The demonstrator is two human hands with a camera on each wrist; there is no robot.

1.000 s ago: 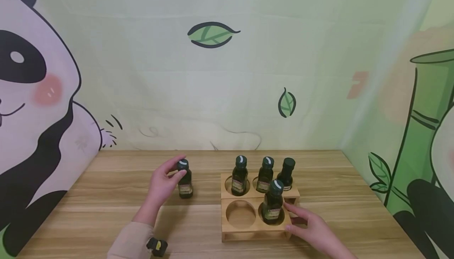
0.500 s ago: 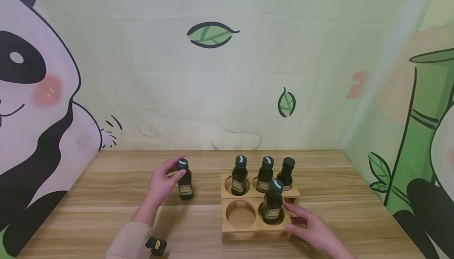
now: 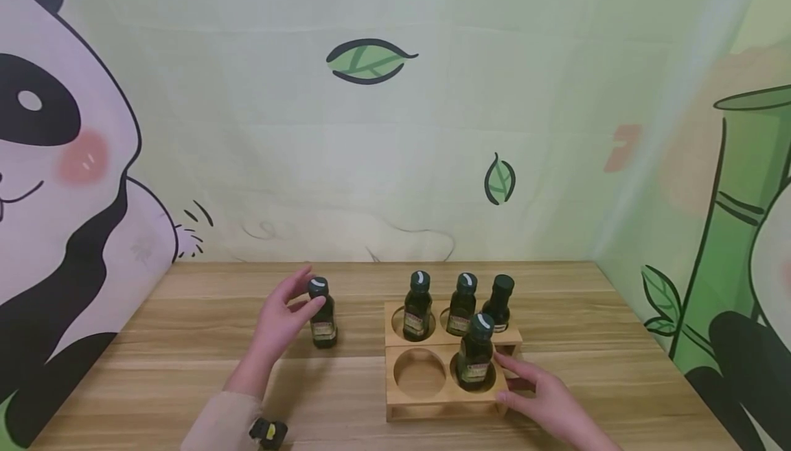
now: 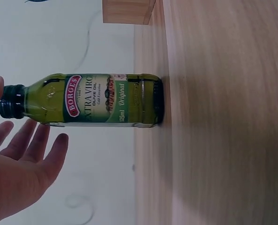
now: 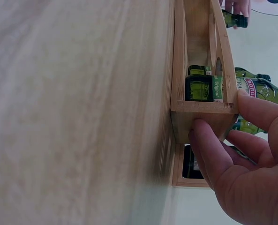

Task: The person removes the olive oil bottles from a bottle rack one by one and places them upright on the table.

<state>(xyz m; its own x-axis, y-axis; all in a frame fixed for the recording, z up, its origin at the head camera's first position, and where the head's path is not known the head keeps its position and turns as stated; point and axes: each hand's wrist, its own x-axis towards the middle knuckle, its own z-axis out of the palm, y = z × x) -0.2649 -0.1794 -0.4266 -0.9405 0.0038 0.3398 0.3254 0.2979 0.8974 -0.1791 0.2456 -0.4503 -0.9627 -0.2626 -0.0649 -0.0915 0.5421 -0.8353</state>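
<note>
While the right hand (image 3: 546,392) grips the right end of the wooden rack (image 3: 432,403), the left hand (image 3: 281,314) is loosely spread around the upper part of a lone bottle (image 3: 324,327), its fingers not closed on it. The lone bottle stands upright on the table (image 3: 210,300), beyond the rack's left edge and well inside the table's back edge. In the left wrist view the thumb lies right at its dark cap (image 4: 10,101), though whether they touch cannot be told; the other fingers reach toward its side, below a green and cream label (image 4: 94,98) for Borges olive oil.

In the right wrist view one digit of the right hand rests on the edge of the rack's upper board and another presses the end wall. The rack has two tiers and sits right of the table's middle. The front bottle (image 3: 474,362) stands in the hole by its front right corner; pale wood shows through the round hole (image 3: 420,373) by its front left corner. Along its back edge stand the left rear bottle (image 3: 417,310), the middle rear bottle (image 3: 462,307) and, nearest the rear right corner, the right rear bottle (image 3: 499,300). Behind the table's back edge hangs a pale green backdrop (image 3: 278,163) with two drawn leaves, and a drawn panda (image 3: 117,104) rises beyond its left edge.
</note>
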